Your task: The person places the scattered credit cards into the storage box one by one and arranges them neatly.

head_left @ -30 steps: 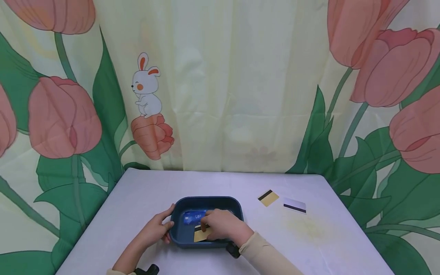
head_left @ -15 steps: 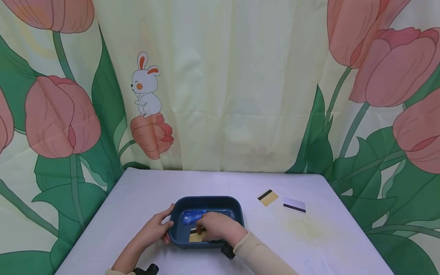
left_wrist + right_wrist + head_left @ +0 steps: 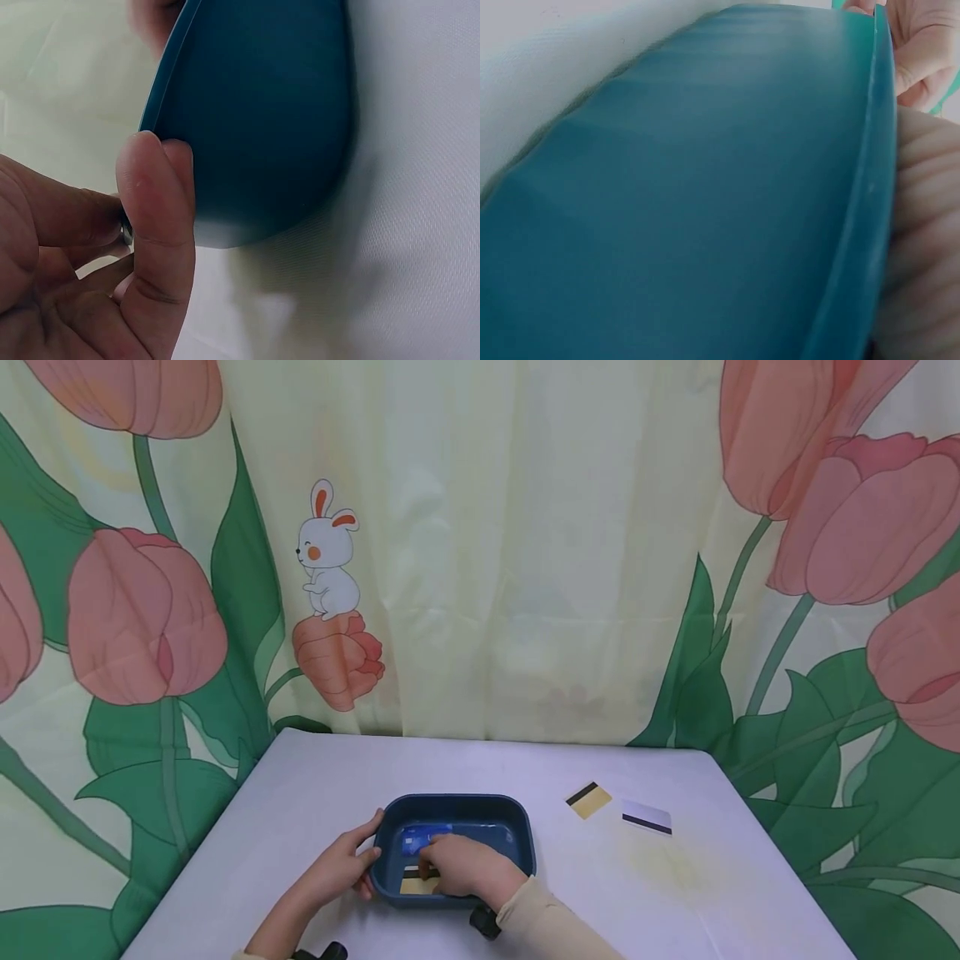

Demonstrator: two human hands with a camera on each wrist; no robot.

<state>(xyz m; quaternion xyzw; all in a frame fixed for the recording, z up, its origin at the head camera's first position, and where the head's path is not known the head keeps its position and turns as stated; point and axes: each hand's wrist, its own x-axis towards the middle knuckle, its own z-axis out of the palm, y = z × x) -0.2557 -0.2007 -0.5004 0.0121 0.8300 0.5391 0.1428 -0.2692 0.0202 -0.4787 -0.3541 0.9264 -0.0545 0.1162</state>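
A dark blue rectangular container (image 3: pixel 457 807) stands near the table's front edge. My left hand (image 3: pixel 337 864) holds its left end; in the left wrist view the thumb and fingers of the left hand (image 3: pixel 154 217) grip the rim of the blue container (image 3: pixel 262 112). Reaching inside, my right hand (image 3: pixel 468 866) has its curled fingers on a gold card (image 3: pixel 417 882) with a black stripe, at the front left of the container floor. The hand covers the card's right end. Behind it lies a blue card (image 3: pixel 422 837), partly hidden. The container wall (image 3: pixel 690 195) fills most of the right wrist view.
To the right of the container, another gold card (image 3: pixel 588 799) with a black stripe lies on the white-covered table (image 3: pixel 495 767). Beside it is a pale silver card (image 3: pixel 647 817) with a dark stripe. A floral curtain (image 3: pixel 525 568) hangs behind the table.
My right hand has moved left inside the container, and the gold card at its fingers has shifted left with it. The left hand keeps its grip on the container.
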